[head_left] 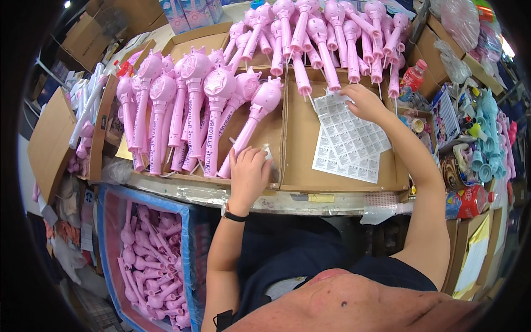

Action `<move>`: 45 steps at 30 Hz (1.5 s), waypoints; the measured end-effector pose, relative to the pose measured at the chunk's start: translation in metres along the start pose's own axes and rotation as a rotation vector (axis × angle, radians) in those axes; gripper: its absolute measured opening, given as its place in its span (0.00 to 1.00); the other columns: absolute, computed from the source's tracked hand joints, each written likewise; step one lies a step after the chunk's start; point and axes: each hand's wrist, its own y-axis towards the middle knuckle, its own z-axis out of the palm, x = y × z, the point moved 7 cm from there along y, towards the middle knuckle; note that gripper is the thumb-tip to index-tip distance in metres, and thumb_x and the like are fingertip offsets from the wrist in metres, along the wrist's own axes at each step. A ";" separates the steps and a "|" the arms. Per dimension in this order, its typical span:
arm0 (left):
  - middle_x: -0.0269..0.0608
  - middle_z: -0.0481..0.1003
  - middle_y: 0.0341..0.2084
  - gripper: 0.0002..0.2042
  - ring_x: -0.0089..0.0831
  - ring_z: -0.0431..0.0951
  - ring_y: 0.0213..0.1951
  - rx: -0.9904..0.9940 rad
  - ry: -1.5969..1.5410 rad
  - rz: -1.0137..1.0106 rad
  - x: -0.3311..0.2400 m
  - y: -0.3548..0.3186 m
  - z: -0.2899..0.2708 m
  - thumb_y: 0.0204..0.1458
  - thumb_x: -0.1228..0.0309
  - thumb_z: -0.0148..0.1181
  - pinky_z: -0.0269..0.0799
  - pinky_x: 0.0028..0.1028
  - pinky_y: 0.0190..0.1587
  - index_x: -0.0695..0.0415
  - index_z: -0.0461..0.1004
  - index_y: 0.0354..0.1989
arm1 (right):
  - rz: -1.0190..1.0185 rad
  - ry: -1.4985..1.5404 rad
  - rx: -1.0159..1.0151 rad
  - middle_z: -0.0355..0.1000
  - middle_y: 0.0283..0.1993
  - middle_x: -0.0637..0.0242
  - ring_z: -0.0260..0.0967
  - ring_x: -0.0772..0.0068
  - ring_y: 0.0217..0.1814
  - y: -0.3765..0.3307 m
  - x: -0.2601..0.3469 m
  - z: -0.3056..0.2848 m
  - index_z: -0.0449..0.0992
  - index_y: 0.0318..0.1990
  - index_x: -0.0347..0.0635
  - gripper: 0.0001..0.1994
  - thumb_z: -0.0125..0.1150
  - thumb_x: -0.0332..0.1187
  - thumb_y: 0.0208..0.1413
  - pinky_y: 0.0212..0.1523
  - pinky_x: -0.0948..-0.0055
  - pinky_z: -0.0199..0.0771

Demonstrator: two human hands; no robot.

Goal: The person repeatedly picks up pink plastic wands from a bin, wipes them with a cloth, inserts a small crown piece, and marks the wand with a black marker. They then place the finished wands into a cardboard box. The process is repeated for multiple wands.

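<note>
My left hand rests its curled fingers against the handle of a pink toy wand, which lies tilted at the right end of a row of similar wands. A small whitish piece shows beside its fingertips; I cannot make out what it is. My right hand has its fingers closed at the top edge of white sticker sheets printed with rows of small labels. The sheets overlap in a shallow cardboard box. Whether a label is between the right fingers is hidden.
More pink wands are piled across the back of the table. At lower left, a blue-edged bin holds many pink wand parts. Red-labelled bottles and light-blue toy parts crowd the right side.
</note>
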 end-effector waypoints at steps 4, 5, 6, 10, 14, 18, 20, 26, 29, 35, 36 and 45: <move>0.41 0.75 0.38 0.08 0.41 0.74 0.47 -0.062 -0.082 0.003 -0.012 -0.008 -0.012 0.48 0.72 0.63 0.57 0.51 0.59 0.58 0.75 0.36 | 0.080 -0.070 0.078 0.71 0.47 0.57 0.67 0.53 0.51 0.004 -0.023 0.038 0.75 0.45 0.45 0.15 0.62 0.36 0.50 0.55 0.58 0.64; 0.41 0.75 0.38 0.08 0.41 0.74 0.46 -0.063 -0.109 0.017 -0.014 -0.008 -0.015 0.47 0.72 0.63 0.58 0.51 0.59 0.58 0.75 0.36 | 0.109 -0.104 0.095 0.71 0.48 0.57 0.66 0.52 0.53 0.004 -0.026 0.041 0.75 0.45 0.44 0.16 0.62 0.40 0.49 0.58 0.55 0.58; 0.41 0.75 0.38 0.08 0.41 0.74 0.46 -0.066 -0.136 0.046 -0.018 -0.008 -0.017 0.47 0.73 0.63 0.58 0.51 0.59 0.58 0.75 0.35 | 0.114 -0.063 0.074 0.72 0.47 0.57 0.67 0.53 0.52 0.004 -0.026 0.041 0.76 0.45 0.45 0.16 0.62 0.40 0.50 0.58 0.56 0.58; 0.43 0.75 0.37 0.07 0.43 0.74 0.44 -0.031 -0.304 0.102 -0.032 0.010 -0.010 0.47 0.73 0.63 0.66 0.42 0.52 0.59 0.75 0.35 | 0.191 0.148 0.254 0.75 0.39 0.57 0.70 0.57 0.45 -0.006 -0.019 0.044 0.77 0.43 0.43 0.12 0.60 0.38 0.53 0.55 0.59 0.59; 0.54 0.73 0.45 0.19 0.51 0.72 0.48 -0.007 -0.539 0.036 -0.052 0.056 0.040 0.49 0.71 0.63 0.67 0.39 0.52 0.64 0.70 0.49 | 0.121 0.249 0.189 0.74 0.36 0.60 0.69 0.58 0.43 -0.025 0.006 0.032 0.77 0.41 0.43 0.08 0.57 0.32 0.55 0.54 0.61 0.58; 0.56 0.72 0.44 0.21 0.51 0.73 0.48 0.211 -0.604 -0.136 -0.052 0.102 0.117 0.49 0.70 0.62 0.70 0.39 0.49 0.66 0.68 0.51 | 0.079 0.298 0.026 0.72 0.36 0.62 0.67 0.59 0.45 -0.040 0.018 0.025 0.76 0.41 0.44 0.08 0.57 0.27 0.54 0.54 0.63 0.58; 0.56 0.74 0.38 0.17 0.49 0.75 0.44 0.351 -0.653 -0.230 -0.043 0.110 0.147 0.50 0.70 0.61 0.71 0.38 0.46 0.66 0.71 0.46 | 0.143 0.340 -0.057 0.72 0.38 0.62 0.66 0.59 0.46 -0.046 0.016 0.026 0.76 0.42 0.44 0.08 0.57 0.27 0.54 0.54 0.63 0.57; 0.55 0.78 0.33 0.10 0.45 0.79 0.37 0.398 -0.597 -0.331 -0.027 0.106 0.174 0.51 0.73 0.57 0.73 0.35 0.41 0.66 0.75 0.39 | 0.122 0.239 -0.189 0.70 0.45 0.61 0.64 0.56 0.50 -0.051 0.032 0.038 0.76 0.48 0.44 0.15 0.61 0.28 0.52 0.56 0.61 0.58; 0.55 0.79 0.36 0.13 0.41 0.80 0.41 0.373 -0.761 -0.426 -0.024 0.103 0.177 0.52 0.75 0.55 0.73 0.33 0.44 0.67 0.73 0.45 | 0.141 0.271 -0.246 0.70 0.45 0.62 0.64 0.57 0.50 -0.052 0.034 0.039 0.77 0.47 0.45 0.14 0.64 0.28 0.50 0.54 0.61 0.60; 0.57 0.78 0.40 0.16 0.45 0.79 0.45 0.398 -0.796 -0.466 -0.023 0.101 0.175 0.52 0.77 0.51 0.72 0.35 0.49 0.68 0.69 0.50 | 0.118 0.084 -0.287 0.71 0.45 0.63 0.66 0.59 0.50 -0.054 0.039 0.034 0.77 0.48 0.43 0.16 0.65 0.28 0.50 0.52 0.63 0.63; 0.57 0.78 0.39 0.15 0.48 0.78 0.45 0.394 -0.785 -0.471 -0.023 0.101 0.173 0.52 0.78 0.50 0.72 0.37 0.49 0.67 0.70 0.49 | 0.109 0.104 -0.291 0.71 0.45 0.63 0.67 0.59 0.50 -0.053 0.040 0.034 0.77 0.48 0.43 0.16 0.65 0.27 0.49 0.52 0.64 0.63; 0.60 0.76 0.38 0.12 0.52 0.77 0.43 0.282 -0.704 -0.412 -0.026 0.102 0.155 0.54 0.76 0.52 0.71 0.41 0.46 0.66 0.70 0.45 | 0.118 0.028 -0.346 0.71 0.46 0.65 0.68 0.60 0.48 -0.054 0.039 0.035 0.76 0.49 0.46 0.16 0.65 0.29 0.50 0.52 0.63 0.63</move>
